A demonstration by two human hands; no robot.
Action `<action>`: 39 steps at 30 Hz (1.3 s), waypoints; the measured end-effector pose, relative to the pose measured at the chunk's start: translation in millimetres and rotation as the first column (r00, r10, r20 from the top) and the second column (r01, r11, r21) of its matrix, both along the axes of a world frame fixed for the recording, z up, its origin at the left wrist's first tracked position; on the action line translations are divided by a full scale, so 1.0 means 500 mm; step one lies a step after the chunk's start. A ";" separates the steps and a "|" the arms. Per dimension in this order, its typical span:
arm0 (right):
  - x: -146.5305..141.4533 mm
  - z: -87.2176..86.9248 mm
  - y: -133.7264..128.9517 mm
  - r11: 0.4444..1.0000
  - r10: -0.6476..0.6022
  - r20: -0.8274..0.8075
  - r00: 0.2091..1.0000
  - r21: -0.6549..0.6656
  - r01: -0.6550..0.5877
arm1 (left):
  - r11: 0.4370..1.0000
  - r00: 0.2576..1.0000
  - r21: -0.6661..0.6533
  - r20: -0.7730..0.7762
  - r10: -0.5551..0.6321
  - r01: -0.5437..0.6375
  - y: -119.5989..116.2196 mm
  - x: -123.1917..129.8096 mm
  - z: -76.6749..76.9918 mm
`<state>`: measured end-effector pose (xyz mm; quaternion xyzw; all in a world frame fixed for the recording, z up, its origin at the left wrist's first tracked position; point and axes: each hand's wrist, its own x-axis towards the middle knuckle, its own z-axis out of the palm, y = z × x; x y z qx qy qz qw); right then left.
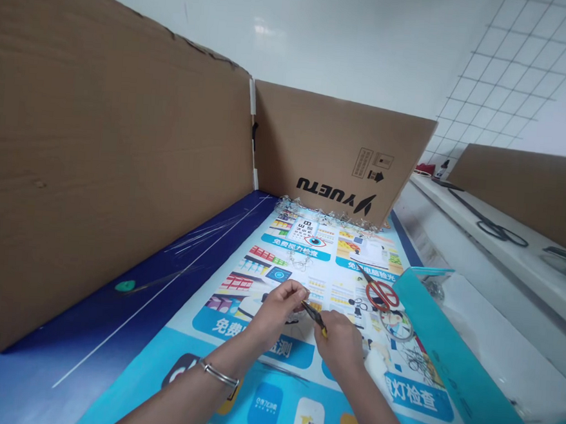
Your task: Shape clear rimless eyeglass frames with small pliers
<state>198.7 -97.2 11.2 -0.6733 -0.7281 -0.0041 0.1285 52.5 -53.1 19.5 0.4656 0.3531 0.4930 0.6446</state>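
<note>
My right hand [342,346] is wrapped round a pair of pliers [313,313] with dark jaws and a bit of yellow on the handles. The jaws point up and left, meeting the fingertips of my left hand [279,307]. Those fingertips are pinched together on something too small to make out. Just below them, a clear, glittery bit hangs partly hidden. To the right lie red-handled scissors [382,296], slightly apart from my right hand, with a coil of pale wire [398,326] beside them. Loose thin dark wire [418,362] lies tangled nearer the box.
A teal box [466,360] with a white inside stands at the right. Cardboard panels [338,151] wall off the left and back. Shiny beaded wire pieces [341,217] line the back panel. Black scissors [499,232] rest on the white ledge. A small teal item [125,285] lies left.
</note>
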 end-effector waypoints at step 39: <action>0.002 -0.015 0.010 0.996 0.088 -0.408 0.909 0.066 -0.067 | 0.988 0.908 -0.155 0.412 0.075 -0.011 0.039 -0.029 -0.015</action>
